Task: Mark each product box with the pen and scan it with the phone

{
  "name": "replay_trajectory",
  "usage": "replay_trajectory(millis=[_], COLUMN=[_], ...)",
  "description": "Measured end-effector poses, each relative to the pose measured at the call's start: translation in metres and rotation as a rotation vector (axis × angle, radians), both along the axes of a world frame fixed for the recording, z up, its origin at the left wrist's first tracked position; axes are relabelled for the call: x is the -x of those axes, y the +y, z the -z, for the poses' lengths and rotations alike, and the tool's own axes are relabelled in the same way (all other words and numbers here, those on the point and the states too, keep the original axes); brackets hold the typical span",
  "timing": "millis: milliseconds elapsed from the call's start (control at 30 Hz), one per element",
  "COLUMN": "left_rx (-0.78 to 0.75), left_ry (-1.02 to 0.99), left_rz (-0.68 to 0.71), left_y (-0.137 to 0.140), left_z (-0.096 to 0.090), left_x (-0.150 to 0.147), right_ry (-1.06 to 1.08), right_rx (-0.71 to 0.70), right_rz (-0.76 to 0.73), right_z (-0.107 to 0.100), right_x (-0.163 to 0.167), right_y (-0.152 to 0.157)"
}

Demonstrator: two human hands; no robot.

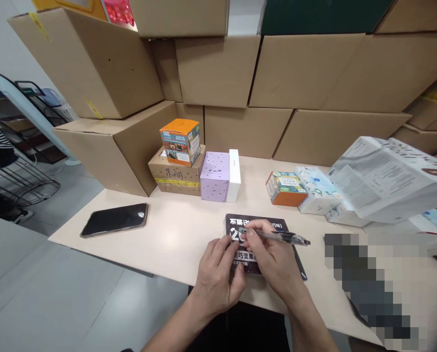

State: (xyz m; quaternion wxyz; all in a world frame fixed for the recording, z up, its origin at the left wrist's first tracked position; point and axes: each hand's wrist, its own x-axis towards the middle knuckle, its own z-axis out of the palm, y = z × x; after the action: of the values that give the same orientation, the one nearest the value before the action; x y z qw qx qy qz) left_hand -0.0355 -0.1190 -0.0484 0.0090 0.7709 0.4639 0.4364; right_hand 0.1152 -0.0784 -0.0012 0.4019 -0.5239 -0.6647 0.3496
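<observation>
While the right hand (pixel 273 259) is closed around a pen (pixel 288 237), the left hand (pixel 216 274) lies with its thumb and fingers spread apart on the lower left part of a black package (pixel 246 256); the two hands are close together over it, and whether the pen's tip touches the printed surface cannot be told; the package lies flat near the front edge of the desk (pixel 178 230), directly before the person, white lettering on its face partly covered by the fingers.

Well to the left of the package, a phone (pixel 115 220) lies screen up, its display dark; behind, an orange box (pixel 182 142) sits on top of a brown box (pixel 176 177) with yellow tape and handwriting; just beside that stand a purple box (pixel 214 178) and a narrow white box (pixel 234 176), side by side.

To the right, another small box (pixel 288 189), orange and printed, stands next to a white floral pack (pixel 316 189); near these is a large white printed package (pixel 390 181); a dark item (pixel 368 288) at the right is pixelated past recognition; stacked cardboard cartons (pixel 310 73) line the back.
</observation>
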Motion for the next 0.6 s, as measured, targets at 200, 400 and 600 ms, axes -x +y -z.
replay_trajectory(millis=[200,400,600], left_rx=[0.013,0.007,0.019], left_ry=[-0.011,0.010,0.003], left_rz=[0.010,-0.012,-0.001], left_y=[0.0010,0.0013,0.0018], left_z=[-0.0004,0.0026,0.0011], left_x=[-0.0002,-0.0010,-0.0010], right_ry=[-0.032,-0.066,-0.089], right_rx=[0.022,0.032,0.002], right_rz=[0.005,0.025,0.044], right_z=[0.0013,-0.0009,0.0010], right_x=[0.0024,0.0021,0.0009], right_y=[-0.0005,0.0035,0.0046])
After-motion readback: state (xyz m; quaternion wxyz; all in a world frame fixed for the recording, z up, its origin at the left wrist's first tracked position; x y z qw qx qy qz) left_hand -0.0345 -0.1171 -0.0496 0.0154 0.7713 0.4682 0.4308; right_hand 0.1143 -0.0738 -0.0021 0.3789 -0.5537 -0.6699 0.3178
